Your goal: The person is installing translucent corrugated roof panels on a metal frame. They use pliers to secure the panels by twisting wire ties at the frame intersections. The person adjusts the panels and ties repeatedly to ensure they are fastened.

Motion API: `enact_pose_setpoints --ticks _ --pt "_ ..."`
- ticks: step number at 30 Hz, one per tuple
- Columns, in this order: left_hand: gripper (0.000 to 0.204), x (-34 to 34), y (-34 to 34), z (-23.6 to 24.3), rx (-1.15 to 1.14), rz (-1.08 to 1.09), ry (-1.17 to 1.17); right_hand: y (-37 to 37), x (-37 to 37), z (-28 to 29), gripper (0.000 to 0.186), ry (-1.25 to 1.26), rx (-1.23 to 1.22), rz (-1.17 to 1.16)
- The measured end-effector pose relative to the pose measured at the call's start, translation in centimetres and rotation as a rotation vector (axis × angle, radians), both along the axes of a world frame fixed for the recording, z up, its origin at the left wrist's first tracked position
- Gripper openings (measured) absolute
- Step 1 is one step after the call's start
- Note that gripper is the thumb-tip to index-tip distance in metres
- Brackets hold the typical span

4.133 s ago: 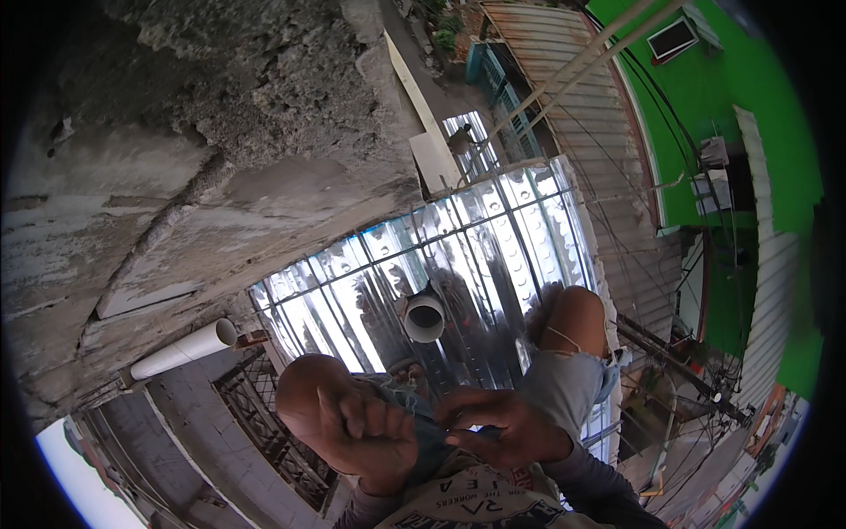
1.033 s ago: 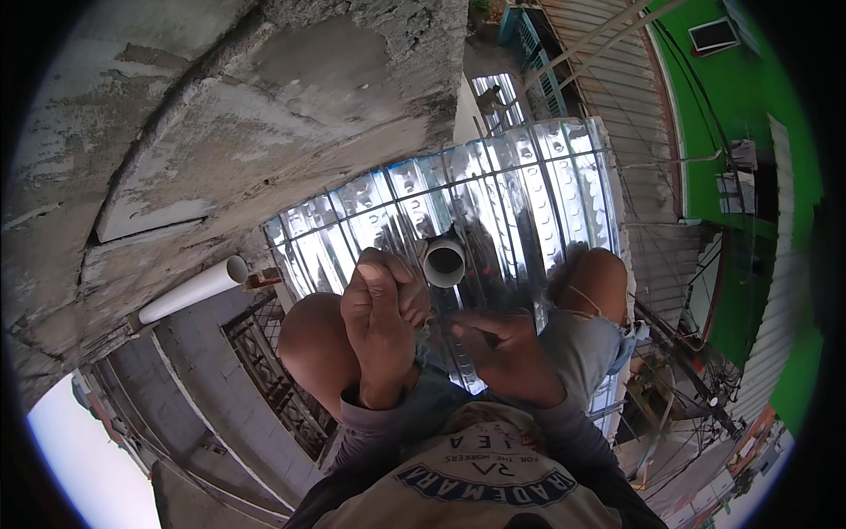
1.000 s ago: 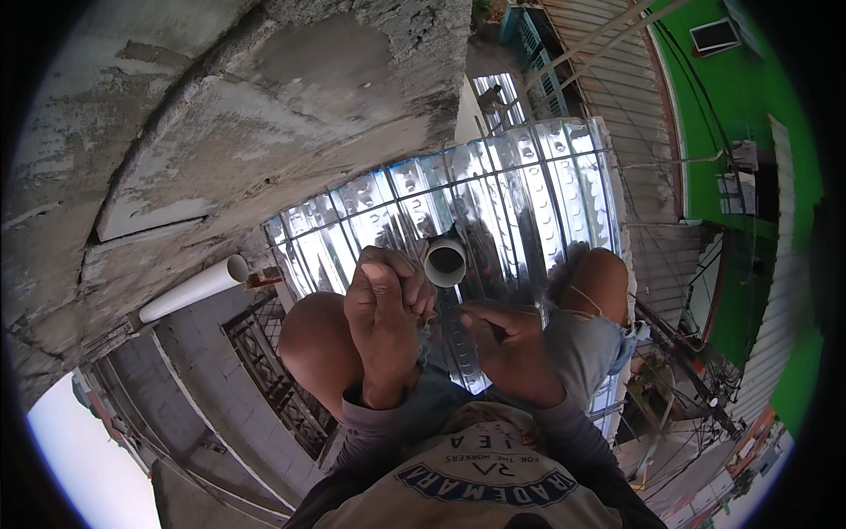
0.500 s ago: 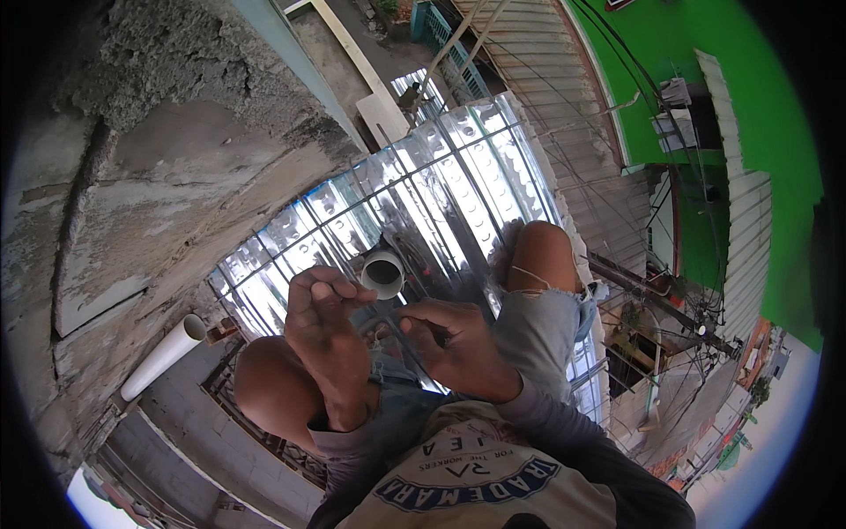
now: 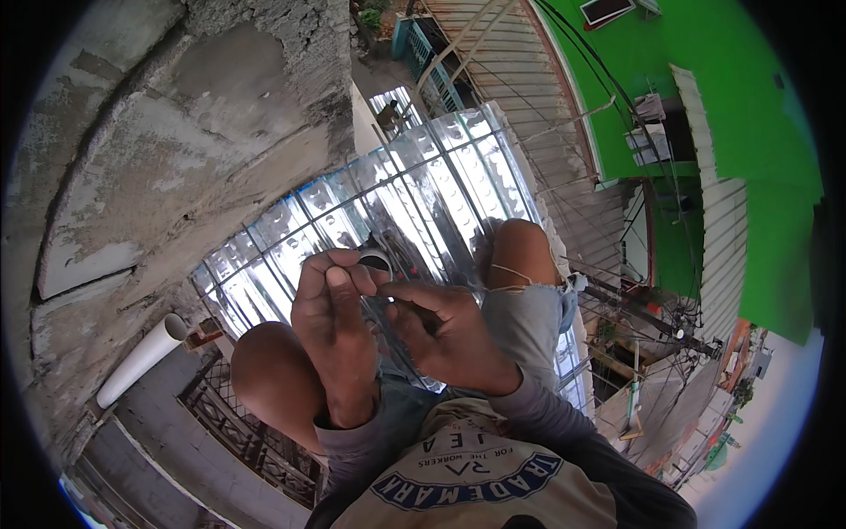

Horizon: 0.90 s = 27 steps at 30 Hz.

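Crouching position: the person squats on a corrugated metal roof sheet (image 5: 414,189), knees to either side, both hands raised over it.
Concrete wall (image 5: 176,167): rough, rises along the sheet's left edge.
Green building (image 5: 749,150): stands well beyond the sheet's right edge.
White pipe (image 5: 141,357): projects from the wall below the sheet's lower left corner.
Left hand (image 5: 335,331): above the sheet's middle; fingers closed together around a short pipe fitting (image 5: 374,259), thumb laid across the top.
Right hand (image 5: 454,335): just beside the left hand; fingertips pinched together on something thin, too small to identify.
Pipe fitting: held above the sheet's centre, open end showing beyond the left fingertips.
Progress: judged as mid-way; the fitting is gripped and being worked on at its mouth, not yet joined to any pipe in view.
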<state>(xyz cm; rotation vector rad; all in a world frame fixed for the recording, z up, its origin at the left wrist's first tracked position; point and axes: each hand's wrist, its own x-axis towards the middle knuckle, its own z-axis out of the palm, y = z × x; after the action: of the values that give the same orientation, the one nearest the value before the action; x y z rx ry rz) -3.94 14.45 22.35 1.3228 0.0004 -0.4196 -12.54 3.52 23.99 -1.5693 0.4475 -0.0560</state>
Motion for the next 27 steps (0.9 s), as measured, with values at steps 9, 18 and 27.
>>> enact_pose_setpoints --ticks 9,18,27 --pt "0.034 0.4 -1.6 -0.5 0.163 -0.237 0.023 -2.9 -0.7 -1.9 0.016 0.050 -0.069 -0.068" --pt "0.042 0.5 -8.3 -5.6 0.404 -0.552 -0.039 -17.6 -1.9 -15.9 0.015 0.150 -0.560 -0.369" --pt "0.043 6.2 -18.9 -22.1 1.163 -0.590 -0.643 -19.9 1.2 -24.4 0.022 0.527 -0.694 -0.376"
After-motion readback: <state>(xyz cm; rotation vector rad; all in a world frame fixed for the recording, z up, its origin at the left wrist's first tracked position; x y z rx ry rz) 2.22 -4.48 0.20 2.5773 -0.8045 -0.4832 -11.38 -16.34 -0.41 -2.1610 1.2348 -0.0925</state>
